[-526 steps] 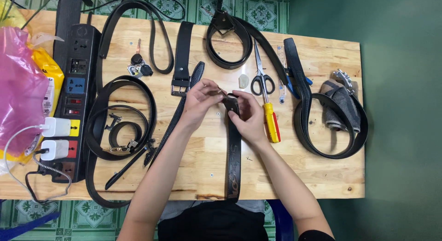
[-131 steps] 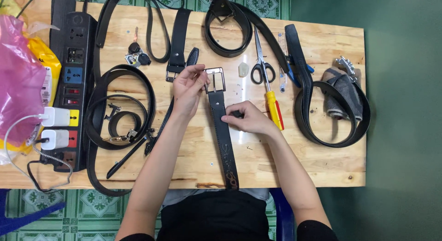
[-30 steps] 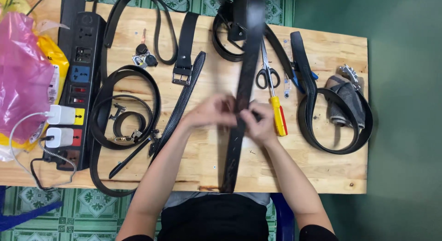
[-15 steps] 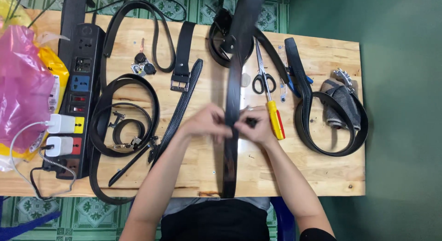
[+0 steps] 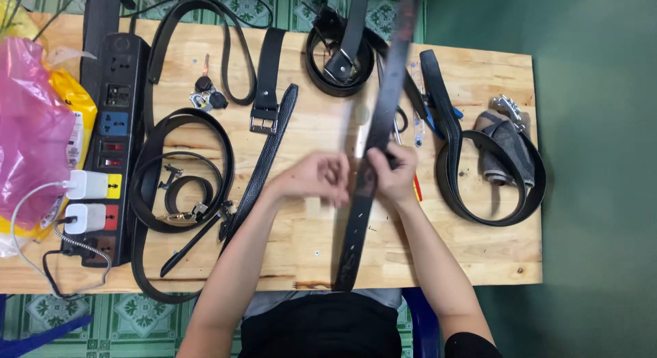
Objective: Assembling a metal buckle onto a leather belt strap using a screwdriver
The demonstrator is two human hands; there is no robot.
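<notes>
Both hands are on the long black belt (image 5: 373,160) stretched up the middle of the wooden worktop (image 5: 479,255). Right hand (image 5: 395,173) has its fingers wrapped around the strap; left hand (image 5: 321,179) is curled just beside it (too blurry to call the grip).

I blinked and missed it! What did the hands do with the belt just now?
The long black belt was lifted and now stretches from table front past its far edge. Right hand grips it; left hand has slipped off beside it. The other belts, power strip and scissors haven't moved.
</notes>
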